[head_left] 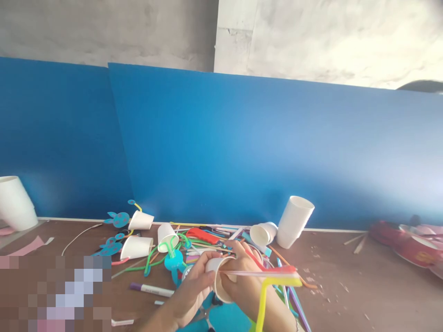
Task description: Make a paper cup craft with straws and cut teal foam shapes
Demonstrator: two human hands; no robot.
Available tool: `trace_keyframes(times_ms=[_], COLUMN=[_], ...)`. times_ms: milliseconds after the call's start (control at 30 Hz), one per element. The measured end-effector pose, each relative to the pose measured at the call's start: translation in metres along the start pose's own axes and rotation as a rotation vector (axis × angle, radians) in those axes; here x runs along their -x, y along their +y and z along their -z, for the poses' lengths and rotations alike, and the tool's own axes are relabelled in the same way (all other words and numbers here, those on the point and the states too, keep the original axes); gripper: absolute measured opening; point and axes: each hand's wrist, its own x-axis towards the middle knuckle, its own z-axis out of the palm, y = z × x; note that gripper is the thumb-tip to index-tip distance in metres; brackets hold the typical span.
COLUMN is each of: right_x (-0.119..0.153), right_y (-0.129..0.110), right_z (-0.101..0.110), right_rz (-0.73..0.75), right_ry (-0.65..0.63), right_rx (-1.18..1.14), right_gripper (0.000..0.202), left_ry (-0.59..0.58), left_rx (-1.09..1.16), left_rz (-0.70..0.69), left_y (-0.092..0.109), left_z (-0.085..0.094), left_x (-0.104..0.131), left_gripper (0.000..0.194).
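Observation:
A white paper cup (213, 266) is tilted toward me between both hands. My left hand (194, 291) is closed around its left side, the thumb near the rim. My right hand (247, 272) is at the cup's right side, its thumb inside the opening and its fingers bent over the far side; some fingertips are hidden. Bendy straws reach out to the right across my right hand: a red straw (287, 269), a whitish one, and a yellow straw (263, 299) bent downward. Under my hands are scissors (205, 314) and a blue sheet (226, 320).
Left of my hands lie cups (136, 247) with straw limbs and blue cutouts (174, 261), plus a marker (152, 289). Loose straws and a red-handled tool (204, 236) spread behind. Cup stacks (294, 223) stand by the blue partition (207, 152). A red item (404, 240) lies far right.

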Motion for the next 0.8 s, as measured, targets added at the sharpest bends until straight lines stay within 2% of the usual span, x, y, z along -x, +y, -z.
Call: trace_keyframes(times_ms=[133,300,500,800], right_x=[0.0,-0.001,-0.006,-0.006], right_y=[-0.003,0.001,0.008,0.005], right_z=[0.0,-0.01,-0.022,-0.021], right_rz=[0.005,0.028,0.042,-0.025], right_ry=[0.056,0.08,0.024,0.0], right_rx=[0.002,0.051,0.041,0.033], right_gripper=[0.024,0.022,0.015,0.015], left_ry=[0.052,0.07,0.047,0.023], left_rx=[0.021,0.032,0.083,0.02], left_rz=[0.01,0.016,0.012,0.018], left_y=[0.002,0.004,-0.001,0.001], left_z=[-0.004,-0.007,-0.002,-0.002], left_x=[0.001,0.002,0.001,0.002], left_gripper=[0.039,0.031,0.032,0.035])
